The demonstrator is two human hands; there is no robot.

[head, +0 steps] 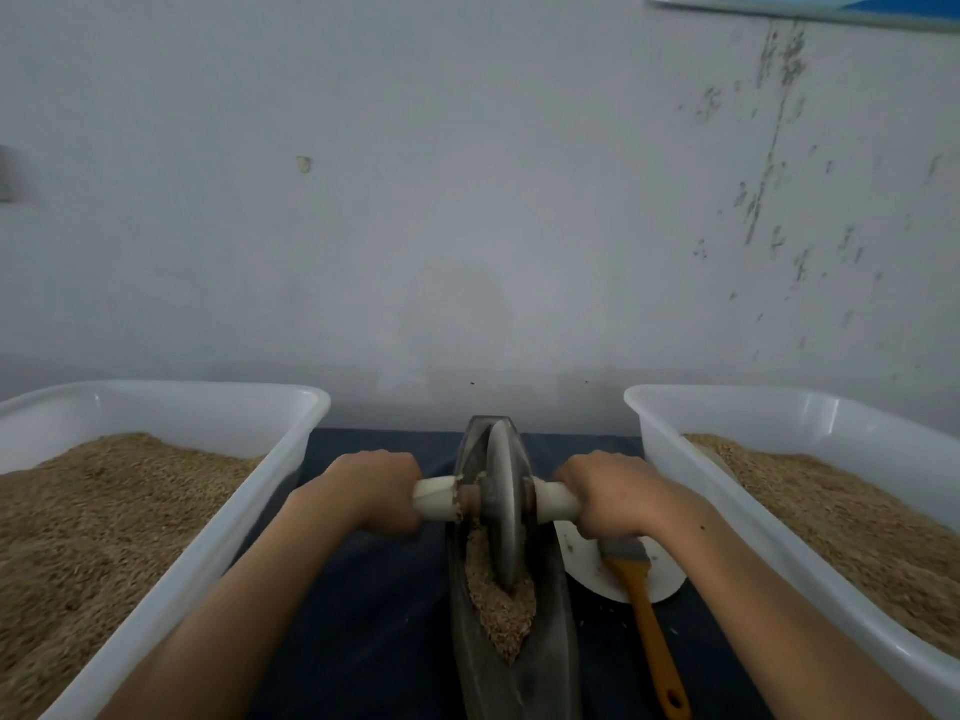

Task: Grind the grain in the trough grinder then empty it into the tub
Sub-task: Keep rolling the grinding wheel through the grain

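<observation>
A dark boat-shaped trough grinder [540, 662] lies lengthwise on the table between two tubs. Its grey grinding wheel [505, 501] stands upright in the far half of the trough, on a pale wooden axle handle [436, 498] that sticks out both sides. My left hand [376, 491] grips the left end of the handle. My right hand [608, 493] grips the right end. Coarse tan grain [501, 610] fills the groove on the near side of the wheel. A white tub [779, 517] of grain stands at the right, and a second white tub [218, 543] of grain at the left.
A brush with an orange handle [652, 631] lies on a white scoop or plate [662, 574] just right of the trough, under my right wrist. A dark blue cloth [363, 615] covers the table. A stained pale wall [467, 200] rises close behind.
</observation>
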